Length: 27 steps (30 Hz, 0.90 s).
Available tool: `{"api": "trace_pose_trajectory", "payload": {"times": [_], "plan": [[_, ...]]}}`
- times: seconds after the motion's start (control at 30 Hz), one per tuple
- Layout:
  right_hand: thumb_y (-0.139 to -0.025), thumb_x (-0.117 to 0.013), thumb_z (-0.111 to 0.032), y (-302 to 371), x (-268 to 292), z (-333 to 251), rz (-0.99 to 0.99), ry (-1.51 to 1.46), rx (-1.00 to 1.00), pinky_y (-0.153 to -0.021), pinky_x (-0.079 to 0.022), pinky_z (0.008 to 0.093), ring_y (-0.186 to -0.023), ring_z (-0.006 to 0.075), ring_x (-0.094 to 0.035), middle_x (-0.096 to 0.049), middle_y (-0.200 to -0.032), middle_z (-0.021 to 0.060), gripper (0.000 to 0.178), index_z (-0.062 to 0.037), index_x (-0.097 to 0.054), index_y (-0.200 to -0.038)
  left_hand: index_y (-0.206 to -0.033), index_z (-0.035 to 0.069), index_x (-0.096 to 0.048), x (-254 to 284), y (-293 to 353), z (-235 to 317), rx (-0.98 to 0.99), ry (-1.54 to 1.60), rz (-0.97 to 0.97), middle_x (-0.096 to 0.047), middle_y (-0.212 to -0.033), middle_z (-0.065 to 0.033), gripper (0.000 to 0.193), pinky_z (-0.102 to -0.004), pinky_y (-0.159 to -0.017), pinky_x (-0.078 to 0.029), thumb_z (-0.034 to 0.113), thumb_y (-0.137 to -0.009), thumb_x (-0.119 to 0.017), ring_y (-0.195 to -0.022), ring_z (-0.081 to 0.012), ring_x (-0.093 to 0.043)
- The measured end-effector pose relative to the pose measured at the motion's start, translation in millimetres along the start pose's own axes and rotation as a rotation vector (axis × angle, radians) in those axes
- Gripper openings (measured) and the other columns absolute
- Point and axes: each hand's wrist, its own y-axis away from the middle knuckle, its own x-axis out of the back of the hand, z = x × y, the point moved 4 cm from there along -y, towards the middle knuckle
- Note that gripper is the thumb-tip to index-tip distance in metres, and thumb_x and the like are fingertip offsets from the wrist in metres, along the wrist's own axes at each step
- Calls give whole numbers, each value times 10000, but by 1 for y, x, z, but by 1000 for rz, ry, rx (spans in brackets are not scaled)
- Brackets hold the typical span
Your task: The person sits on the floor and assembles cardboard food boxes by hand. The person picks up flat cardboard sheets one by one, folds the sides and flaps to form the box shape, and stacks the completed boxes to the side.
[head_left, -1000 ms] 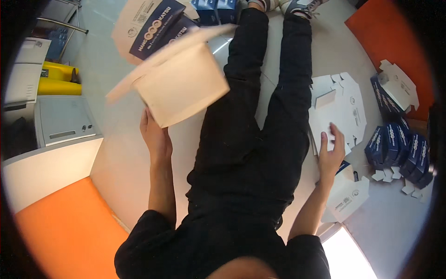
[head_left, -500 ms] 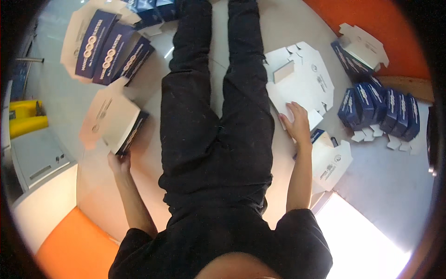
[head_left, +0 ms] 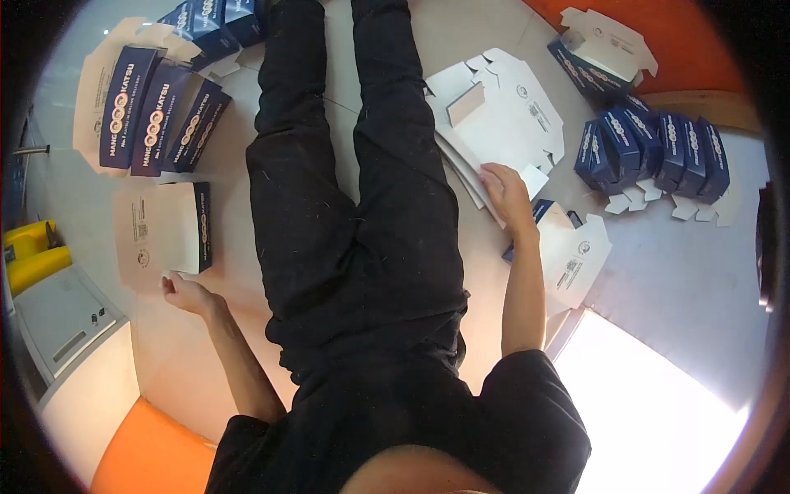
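At the left, a part-folded carton (head_left: pixel 202 226) with a dark blue side and a wide pale flap rests on the floor. Just below its near edge is my left hand (head_left: pixel 188 295), fingers curled in and nothing visible in them. To the right of my legs lies a stack of flat white cardboard blanks (head_left: pixel 498 123), with a small raised tab on top. My right hand (head_left: pixel 512 200) is at the stack's near edge, its fingers bent round the edge of a blank. The lower edges of the blanks are slightly fanned there.
Several blue folded cartons (head_left: pixel 156 115) stand at the upper left, more blue cartons (head_left: pixel 658 152) at the right. Beside my right forearm lies an open carton (head_left: pixel 576 255); another open carton (head_left: pixel 605 49) sits by the orange wall. My outstretched legs (head_left: pixel 354 206) divide the floor.
My left hand has come off the left carton, which has turned and now rests on the floor. My right fingers have gone from lying on the stack to bending round its edge.
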Motion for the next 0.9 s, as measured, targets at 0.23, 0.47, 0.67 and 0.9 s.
{"api": "trace_pose_trajectory", "payload": {"times": [0.23, 0.47, 0.67, 0.9], "plan": [[-1006, -541, -122, -4, 80, -30, 643, 242, -148, -796, -531, 433, -902, 399, -695, -709, -974, 223, 190, -26, -673, -1105, -1321, -47, -495, -73, 96, 108, -325, 195, -434, -596, -1200, -152, 333, -347, -937, -496, 90, -1022, -553, -1088, -243, -611], [-758, -628, 30, 59, 85, -193, 220, 179, 321, -749, -565, 405, -861, 317, -698, -708, -1000, 136, 322, -41, -683, -1067, -1413, 1, -471, -113, 147, 166, 187, 389, -1279, -615, -1307, -172, 503, -345, -906, -519, 378, -1082, -432, -1052, -222, -657], [-803, -729, -41, 106, -9, -247, -271, -231, 669, -852, -559, 417, -1044, 321, -666, -672, -1079, 135, 203, -37, -665, -996, -1490, -39, -385, -90, 164, 154, -18, -192, -1448, -609, -1305, -106, 682, -333, -1018, -443, 143, -917, -706, -1187, -170, -569], [-798, -775, -60, 64, -4, -194, 112, -201, -126, -967, -496, 428, -1222, 398, -556, -606, -1244, 221, 637, 30, -514, -1372, -1360, -73, -523, -46, 174, 118, -384, -494, -1077, -646, -1184, -237, 507, -396, -898, -524, 47, -890, -672, -1061, -346, -655]]}}
